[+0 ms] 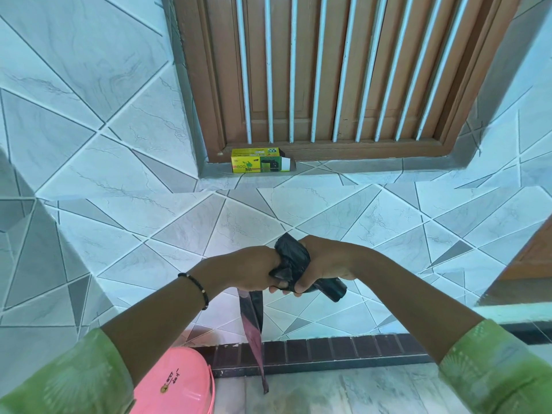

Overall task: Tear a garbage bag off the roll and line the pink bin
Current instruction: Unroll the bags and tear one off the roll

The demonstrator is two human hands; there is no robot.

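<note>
- While both hands meet in front of the tiled wall, the left hand (254, 270) and the right hand (321, 264) close together on the black roll of garbage bags (331, 289).
- The right hand's fingers (298, 289) are curled tight around the roll, whose dark end sticks out past the little-finger side of the fist, down and to the right.
- Bunched black plastic (291, 258) fills the gap between the two fists, rising just above the knuckles and folding down between them.
- The left hand's fingers are curled under and grip this bunched plastic; its fingertips are mostly hidden, so how they lie against it cannot be told.
- From beneath the left hand a long strip of garbage bag (254, 324) hangs straight down, narrowing to a point close to the floor.
- The pink bin (179, 383) stands at the lower left, below the left forearm and just left of the hanging strip, not touching it as far as can be seen.
- Both arms wear green sleeves (74, 380), and a dark beaded bracelet (197, 289) circles the left wrist.
- A yellow and green box (258, 163) lies on the window ledge (358, 165), well apart from the hands, with one end flap open to the right.
- Behind it is a brown wooden window (328, 70) with pale upright bars.
</note>
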